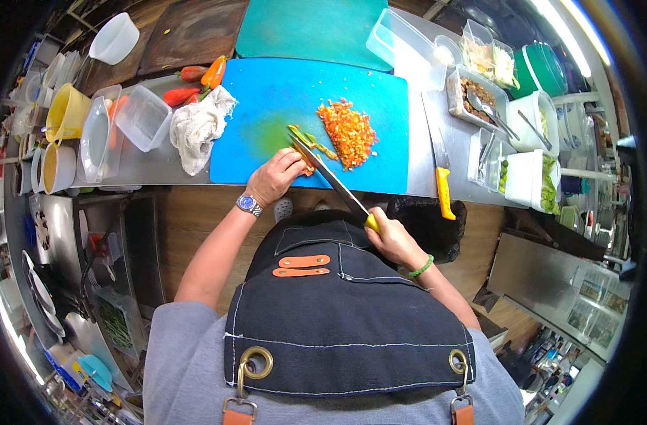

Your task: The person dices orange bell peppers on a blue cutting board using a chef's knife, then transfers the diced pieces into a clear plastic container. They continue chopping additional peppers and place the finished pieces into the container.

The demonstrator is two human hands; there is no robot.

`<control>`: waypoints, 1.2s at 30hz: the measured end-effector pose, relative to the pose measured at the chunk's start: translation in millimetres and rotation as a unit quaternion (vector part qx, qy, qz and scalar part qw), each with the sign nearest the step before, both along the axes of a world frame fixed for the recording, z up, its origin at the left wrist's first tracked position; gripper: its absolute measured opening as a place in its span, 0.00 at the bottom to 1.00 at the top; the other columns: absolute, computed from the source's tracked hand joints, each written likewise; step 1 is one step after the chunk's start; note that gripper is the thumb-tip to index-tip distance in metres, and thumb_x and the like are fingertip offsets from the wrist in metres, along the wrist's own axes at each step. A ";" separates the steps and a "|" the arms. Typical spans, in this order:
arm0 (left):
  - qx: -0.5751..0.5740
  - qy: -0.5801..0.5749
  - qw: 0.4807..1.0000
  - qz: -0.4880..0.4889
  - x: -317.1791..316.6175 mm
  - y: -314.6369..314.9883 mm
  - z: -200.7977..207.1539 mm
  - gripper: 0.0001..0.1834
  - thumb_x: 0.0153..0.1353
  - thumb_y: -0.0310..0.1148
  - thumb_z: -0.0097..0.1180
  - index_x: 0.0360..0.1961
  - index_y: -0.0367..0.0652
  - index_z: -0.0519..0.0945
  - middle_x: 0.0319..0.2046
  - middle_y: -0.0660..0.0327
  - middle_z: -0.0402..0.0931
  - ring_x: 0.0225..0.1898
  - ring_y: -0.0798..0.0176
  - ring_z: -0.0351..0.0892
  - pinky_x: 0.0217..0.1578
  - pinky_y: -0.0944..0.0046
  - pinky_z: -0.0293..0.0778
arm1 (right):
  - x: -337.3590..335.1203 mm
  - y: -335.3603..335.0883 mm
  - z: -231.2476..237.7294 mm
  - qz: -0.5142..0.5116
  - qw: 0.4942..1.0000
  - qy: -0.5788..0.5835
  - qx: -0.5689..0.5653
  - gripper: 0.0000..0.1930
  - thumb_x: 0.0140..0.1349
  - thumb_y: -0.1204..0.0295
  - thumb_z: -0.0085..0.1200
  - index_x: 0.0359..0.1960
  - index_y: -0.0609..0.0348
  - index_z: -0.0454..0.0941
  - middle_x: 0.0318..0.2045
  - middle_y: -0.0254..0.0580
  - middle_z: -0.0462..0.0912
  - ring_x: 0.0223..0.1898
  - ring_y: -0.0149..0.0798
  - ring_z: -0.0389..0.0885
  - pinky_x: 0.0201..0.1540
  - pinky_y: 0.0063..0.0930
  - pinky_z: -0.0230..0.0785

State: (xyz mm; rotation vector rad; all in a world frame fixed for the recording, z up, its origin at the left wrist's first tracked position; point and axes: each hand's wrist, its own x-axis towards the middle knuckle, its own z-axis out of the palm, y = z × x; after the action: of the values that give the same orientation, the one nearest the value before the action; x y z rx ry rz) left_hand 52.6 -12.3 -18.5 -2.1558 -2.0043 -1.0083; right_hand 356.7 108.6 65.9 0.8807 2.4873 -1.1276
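Observation:
My right hand grips the yellow handle of a long kitchen knife, its blade slanting up and left over the blue cutting board. My left hand, with curled fingers, presses on an orange-red piece of pepper at the board's near edge, beside the blade. Near the knife tip lie thin green strips, partly behind the blade. To their right is a pile of finely diced red and orange pepper. A greenish wet stain spreads over the board left of the strips.
A crumpled white cloth overlaps the board's left edge, by whole red and orange peppers. Right of the board rests another yellow-handled knife, handle past the counter edge. Plastic containers stand left; a tub of brown food with spoons stands right.

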 end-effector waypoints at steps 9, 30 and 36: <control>-0.003 -0.005 1.000 0.007 1.1 0.5 -2.6 0.14 0.55 0.27 0.65 0.44 0.42 0.80 0.46 0.57 0.77 0.53 0.50 0.77 0.50 0.55 0.78 | -24.1 -9.7 -6.9 0.035 0.994 -0.013 0.102 0.15 0.67 0.67 0.52 0.48 0.53 0.61 0.24 0.57 0.82 0.29 0.64 0.82 0.28 0.58 0.73; -0.005 -0.012 1.000 0.012 3.6 1.8 4.7 0.13 0.54 0.26 0.65 0.42 0.41 0.81 0.45 0.56 0.78 0.51 0.49 0.77 0.51 0.55 0.77 | -108.2 -12.0 -2.2 0.013 0.989 0.061 0.136 0.12 0.68 0.65 0.49 0.45 0.58 0.66 0.24 0.56 0.83 0.25 0.61 0.84 0.26 0.56 0.75; -0.013 -0.035 0.999 0.000 1.1 1.3 2.3 0.14 0.54 0.25 0.66 0.43 0.40 0.80 0.46 0.54 0.78 0.52 0.47 0.77 0.52 0.53 0.76 | -145.0 -3.0 -48.5 0.004 0.983 0.118 0.139 0.14 0.66 0.64 0.51 0.46 0.59 0.66 0.25 0.59 0.83 0.28 0.62 0.84 0.31 0.57 0.76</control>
State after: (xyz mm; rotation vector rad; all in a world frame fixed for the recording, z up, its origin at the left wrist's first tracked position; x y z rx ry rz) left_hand 53.6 -11.1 -16.2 -2.1638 -2.0585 -1.0791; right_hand 211.7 105.6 17.4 0.8464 2.8924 -0.9448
